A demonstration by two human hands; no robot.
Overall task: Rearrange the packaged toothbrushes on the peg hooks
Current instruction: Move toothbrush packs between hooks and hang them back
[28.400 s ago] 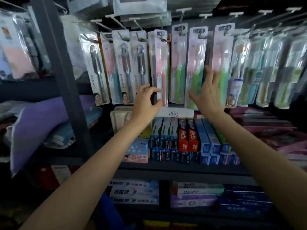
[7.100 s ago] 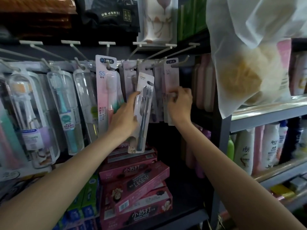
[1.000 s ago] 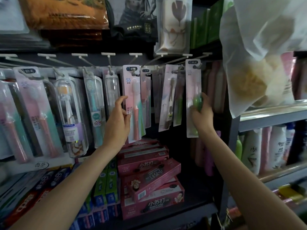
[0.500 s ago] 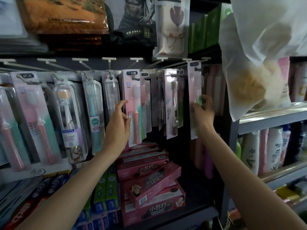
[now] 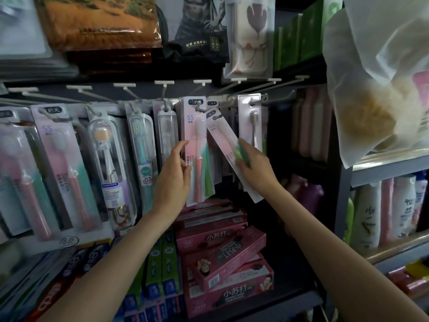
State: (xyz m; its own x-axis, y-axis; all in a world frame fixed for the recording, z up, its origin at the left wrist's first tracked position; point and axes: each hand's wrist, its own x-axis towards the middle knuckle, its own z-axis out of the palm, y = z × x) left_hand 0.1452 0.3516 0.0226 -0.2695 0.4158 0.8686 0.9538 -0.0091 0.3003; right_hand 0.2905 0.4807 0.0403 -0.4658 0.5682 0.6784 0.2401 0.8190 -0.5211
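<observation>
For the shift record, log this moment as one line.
left hand: holds hanging pink SS toothbrush pack | right hand: grips tilted pink toothbrush pack, off its peg hook | step: rehanging

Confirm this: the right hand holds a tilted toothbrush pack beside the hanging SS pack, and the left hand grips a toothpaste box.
Wrong on the left hand: the head view shows it holding the hanging SS pack, not a toothpaste box. The right hand does hold the tilted pack.
</observation>
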